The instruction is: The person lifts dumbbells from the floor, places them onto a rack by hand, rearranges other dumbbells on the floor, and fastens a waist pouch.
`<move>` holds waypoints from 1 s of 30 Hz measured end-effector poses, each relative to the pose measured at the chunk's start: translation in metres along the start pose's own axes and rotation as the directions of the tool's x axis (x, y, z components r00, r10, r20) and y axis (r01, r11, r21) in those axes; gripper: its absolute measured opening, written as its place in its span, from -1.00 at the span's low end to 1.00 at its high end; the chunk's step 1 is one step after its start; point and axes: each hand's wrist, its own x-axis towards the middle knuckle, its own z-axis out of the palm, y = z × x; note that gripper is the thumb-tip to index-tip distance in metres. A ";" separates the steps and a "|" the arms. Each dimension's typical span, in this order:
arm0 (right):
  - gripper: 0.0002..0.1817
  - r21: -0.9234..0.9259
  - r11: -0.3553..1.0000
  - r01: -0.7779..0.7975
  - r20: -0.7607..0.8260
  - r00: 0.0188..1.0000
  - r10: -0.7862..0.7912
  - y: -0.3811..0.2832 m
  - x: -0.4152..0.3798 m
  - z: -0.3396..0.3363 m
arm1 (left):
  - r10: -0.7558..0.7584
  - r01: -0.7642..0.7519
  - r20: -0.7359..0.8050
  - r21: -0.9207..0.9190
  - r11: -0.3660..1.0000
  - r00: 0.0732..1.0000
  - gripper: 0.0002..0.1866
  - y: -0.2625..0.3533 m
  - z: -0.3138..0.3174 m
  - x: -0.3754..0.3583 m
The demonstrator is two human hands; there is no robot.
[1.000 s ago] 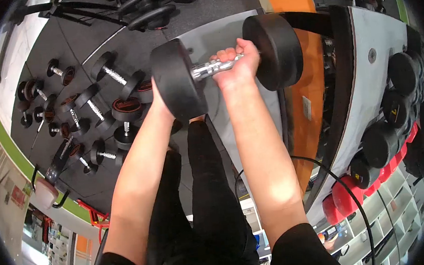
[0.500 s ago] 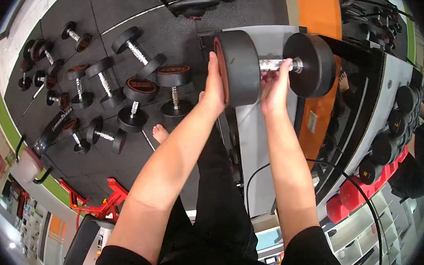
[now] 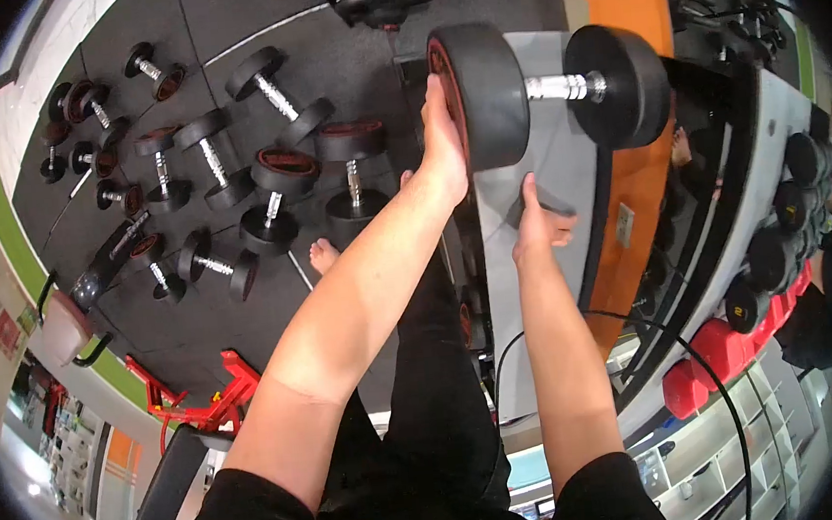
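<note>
- Spanning the left side: dark matte floor [image 3: 221, 324], dumbbells [image 3: 214, 161] with chromed grips scattered across it.
- Smooth grey panel [image 3: 504, 302], long, flat, right of the floor.
- Large dumbbell [image 3: 567, 88]: black drum-shaped heads, shiny ribbed handle; over panel's far end, right of the left hand, beyond the right.
- Left hand [image 3: 444, 150]: extended against left head's reddish-rimmed face; finger spacing, cannot tell.
- Right hand [image 3: 538, 226]: open, thumb raised, fingers loosely curled, apart from large dumbbell.
</note>
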 end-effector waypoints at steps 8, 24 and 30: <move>-0.33 0.692 0.721 0.028 0.178 0.962 -0.208 -0.089 -0.036 -0.035 | 0.142 -0.142 -0.006 0.022 0.990 0.990 -0.16 -0.032 -0.031 0.024; -0.72 0.780 0.384 -0.494 0.626 0.607 -0.489 -0.157 0.022 0.002 | 0.116 -0.129 -0.226 -0.044 0.991 0.967 0.14 -0.026 -0.019 0.010; -0.55 0.770 0.408 -0.491 0.635 0.653 -0.412 -0.172 0.010 0.001 | 0.155 -0.159 -0.115 -0.029 0.987 0.981 -0.06 -0.031 -0.018 0.005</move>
